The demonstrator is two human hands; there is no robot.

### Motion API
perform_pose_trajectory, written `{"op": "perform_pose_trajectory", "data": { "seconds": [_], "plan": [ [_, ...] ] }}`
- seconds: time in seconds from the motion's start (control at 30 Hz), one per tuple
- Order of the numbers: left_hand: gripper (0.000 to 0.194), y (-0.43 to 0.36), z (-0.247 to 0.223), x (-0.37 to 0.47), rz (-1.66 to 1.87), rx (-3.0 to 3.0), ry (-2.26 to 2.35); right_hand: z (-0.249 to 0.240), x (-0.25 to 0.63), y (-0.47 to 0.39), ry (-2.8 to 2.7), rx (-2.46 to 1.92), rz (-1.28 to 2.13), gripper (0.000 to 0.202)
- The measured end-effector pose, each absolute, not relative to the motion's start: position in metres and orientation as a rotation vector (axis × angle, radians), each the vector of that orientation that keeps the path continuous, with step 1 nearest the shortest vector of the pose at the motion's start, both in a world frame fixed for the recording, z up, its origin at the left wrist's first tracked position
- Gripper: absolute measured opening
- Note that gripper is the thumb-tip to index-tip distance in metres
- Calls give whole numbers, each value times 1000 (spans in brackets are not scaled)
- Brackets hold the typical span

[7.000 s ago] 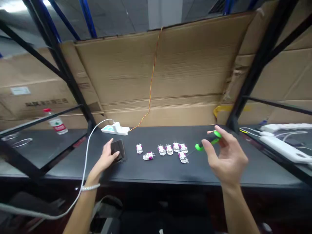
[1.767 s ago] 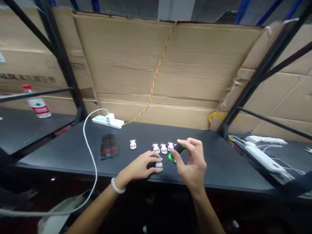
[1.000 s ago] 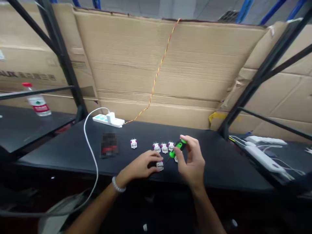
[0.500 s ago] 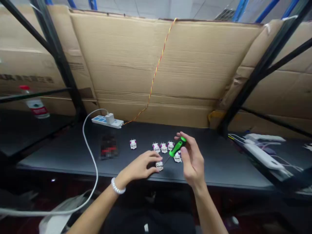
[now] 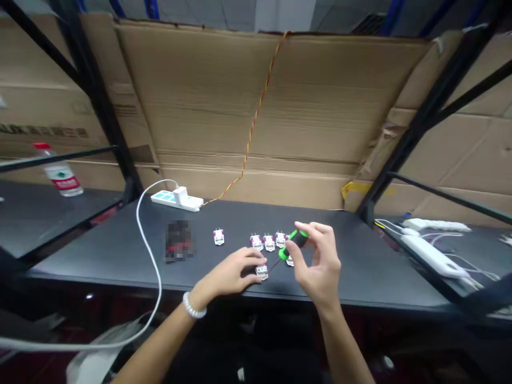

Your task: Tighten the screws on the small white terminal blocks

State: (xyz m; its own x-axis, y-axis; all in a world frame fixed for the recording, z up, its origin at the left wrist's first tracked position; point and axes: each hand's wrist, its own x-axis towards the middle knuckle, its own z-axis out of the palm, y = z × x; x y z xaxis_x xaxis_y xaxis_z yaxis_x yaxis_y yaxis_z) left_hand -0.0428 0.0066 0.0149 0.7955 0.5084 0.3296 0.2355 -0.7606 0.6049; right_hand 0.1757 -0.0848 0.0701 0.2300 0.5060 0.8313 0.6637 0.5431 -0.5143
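Near the front edge of the dark table, my left hand (image 5: 236, 272) pinches a small white part (image 5: 262, 271) between thumb and fingers and keeps it on the surface. My right hand (image 5: 320, 261) grips the green and black handle of a screwdriver (image 5: 295, 244). Its thin shaft slants down to the left, and the tip is at or beside the white part; exact contact is too small to tell. Just behind are several similar white and purple plug-like parts (image 5: 269, 242) with prongs, one partly hidden behind the screwdriver. Another such part (image 5: 218, 237) lies apart to the left.
A white power strip (image 5: 164, 198) with a plugged-in adapter lies at the back left, its white cable (image 5: 149, 245) looping over the front edge. A blurred dark object (image 5: 178, 240) sits left. Cardboard (image 5: 320, 117) walls the back; black frame posts (image 5: 400, 136) flank the table.
My right hand has shifted slightly right, its fingers now closed further round the screwdriver handle, which leans lower. My left hand and the white part have stayed in place. The picture is darker.
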Motion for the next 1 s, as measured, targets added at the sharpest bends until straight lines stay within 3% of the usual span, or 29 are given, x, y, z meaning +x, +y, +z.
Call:
{"op": "perform_pose_trajectory", "data": {
  "seconds": [0.17,0.33,0.5,0.7,0.9,1.0],
  "plan": [
    [40,7,15,-43,659,2420,544,72,179,-86,-1513,-1005,51,48],
    [40,7,15,-43,663,2424,550,75,176,-87,-1419,-1088,-155,41],
    [40,7,14,-43,659,2429,546,74,175,-88,-1510,-1039,38,49],
    [41,7,13,-43,651,2430,554,74,173,-87,-1451,-1084,-171,42],
    [41,7,15,-43,653,2420,556,74,173,-88,-1541,-1031,36,56],
    [40,6,15,-43,656,2420,550,76,170,-88,-1510,-1057,-99,53]
  ]
}}
